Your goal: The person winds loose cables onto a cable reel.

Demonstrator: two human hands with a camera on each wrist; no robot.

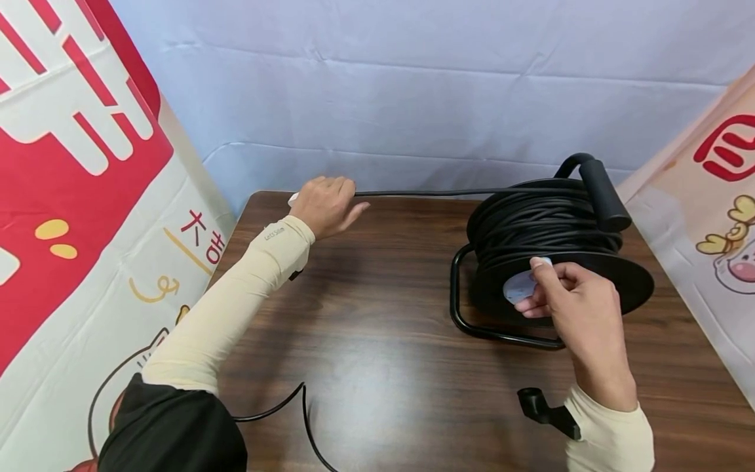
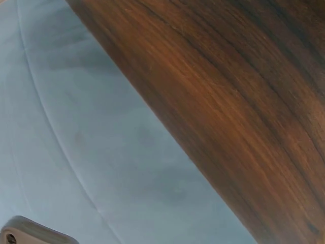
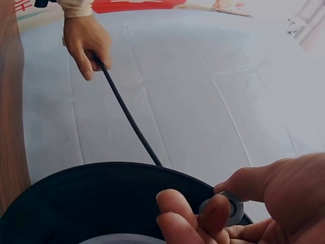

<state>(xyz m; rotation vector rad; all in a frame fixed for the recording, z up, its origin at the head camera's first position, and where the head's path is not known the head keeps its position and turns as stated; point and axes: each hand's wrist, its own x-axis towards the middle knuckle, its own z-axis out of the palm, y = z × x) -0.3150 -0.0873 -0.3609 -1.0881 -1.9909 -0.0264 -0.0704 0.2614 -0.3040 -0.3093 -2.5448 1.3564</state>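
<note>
A black cable reel [image 1: 542,223] stands on the right of the table, wound with several turns of black cable. From its top a stretch of cable [image 1: 425,193] runs left, nearly straight, to my left hand [image 1: 327,204]. Curled fingers of that hand grip the cable, and a white end piece [image 1: 292,199] sticks out beyond them. At the reel's near side, my right hand [image 1: 580,305] pinches a small grey knob [image 3: 236,207] between thumb and fingers. Behind the fingers shows a pale disc [image 1: 518,287] at the reel's hub.
The reel has a black tube frame [image 1: 454,288] and a carrying handle [image 1: 604,196] on top. A thin black cable [image 1: 307,413] loops at the table's near edge. A pale cloth [image 1: 383,98] hangs behind the wooden table [image 1: 377,295]; printed cloths [image 1: 88,196] flank it.
</note>
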